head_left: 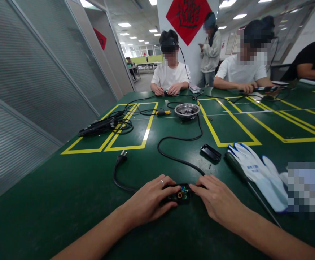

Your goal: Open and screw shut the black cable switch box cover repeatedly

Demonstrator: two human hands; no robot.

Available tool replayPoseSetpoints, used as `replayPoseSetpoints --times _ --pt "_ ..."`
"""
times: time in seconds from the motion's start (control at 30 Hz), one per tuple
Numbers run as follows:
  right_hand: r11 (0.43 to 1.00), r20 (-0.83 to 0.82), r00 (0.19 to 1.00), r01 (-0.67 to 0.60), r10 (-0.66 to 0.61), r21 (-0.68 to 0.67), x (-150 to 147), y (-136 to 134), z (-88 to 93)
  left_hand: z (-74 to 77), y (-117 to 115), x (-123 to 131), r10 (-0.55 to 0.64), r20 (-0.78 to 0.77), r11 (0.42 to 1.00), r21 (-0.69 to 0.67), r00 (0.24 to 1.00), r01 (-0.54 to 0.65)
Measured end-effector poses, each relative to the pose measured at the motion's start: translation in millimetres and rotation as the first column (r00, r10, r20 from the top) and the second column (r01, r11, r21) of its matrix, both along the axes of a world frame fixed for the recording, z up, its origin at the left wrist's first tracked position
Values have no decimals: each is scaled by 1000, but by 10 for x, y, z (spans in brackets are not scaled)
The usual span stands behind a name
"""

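An opened black plastic case (183, 198) lies on the table in front of me, its green circuit board and copper coil showing. My left hand (156, 198) grips the case's left end between thumb and fingers. At its right end, my right hand (215, 196) has closed fingers on the black cable (186, 164) where it meets the case; the exact pinch is partly hidden. From the left side runs a short black cord ending in a plug (122, 157). Beyond my right hand lies a black case cover (210, 153), hollow side up, with tiny screws (210, 166) close by.
White work gloves (260, 173) and a long screwdriver (250, 184) lie at right. A metal bowl (187, 110) holding small parts stands farther back, beside a yellow-and-black tool (163, 113). Bundled black cables (103, 124) lie at left. Other people sit across the green table (65, 195).
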State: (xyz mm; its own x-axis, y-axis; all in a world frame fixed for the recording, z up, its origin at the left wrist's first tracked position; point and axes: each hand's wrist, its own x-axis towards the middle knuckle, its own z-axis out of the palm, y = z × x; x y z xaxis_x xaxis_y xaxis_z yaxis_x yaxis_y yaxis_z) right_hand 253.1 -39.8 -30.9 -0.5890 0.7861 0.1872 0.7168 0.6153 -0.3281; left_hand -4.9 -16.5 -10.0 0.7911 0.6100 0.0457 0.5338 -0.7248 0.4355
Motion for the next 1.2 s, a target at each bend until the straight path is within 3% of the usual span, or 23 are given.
replayPoseSetpoints --times 0.4,0.63,0.73,0.8,0.87,1.07,1.2 --pt "999 58 998 -28 26 24 26 -4 57 69 11 -1 -31 -14 999 -22 999 31" --pt "993 67 997 -51 44 109 29 34 149 92 55 10 -56 -55 998 9 997 57" --pt "965 -4 995 101 -103 242 173 188 229 53 62 -2 -60 -50 998 33 997 62" --pt "902 -24 960 270 -278 336 314 339 230 29 56 -6 -70 -46 996 44 996 72" --pt "861 -33 928 357 -371 363 445 492 176 18 39 -2 -72 -51 996 49 996 74" --pt "875 -20 923 370 -383 313 614 725 -82 42 -37 36 -77 -44 996 48 996 79" --pt "876 -63 915 400 -398 269 634 738 -132 40 -56 39 -42 -15 998 52 999 42"
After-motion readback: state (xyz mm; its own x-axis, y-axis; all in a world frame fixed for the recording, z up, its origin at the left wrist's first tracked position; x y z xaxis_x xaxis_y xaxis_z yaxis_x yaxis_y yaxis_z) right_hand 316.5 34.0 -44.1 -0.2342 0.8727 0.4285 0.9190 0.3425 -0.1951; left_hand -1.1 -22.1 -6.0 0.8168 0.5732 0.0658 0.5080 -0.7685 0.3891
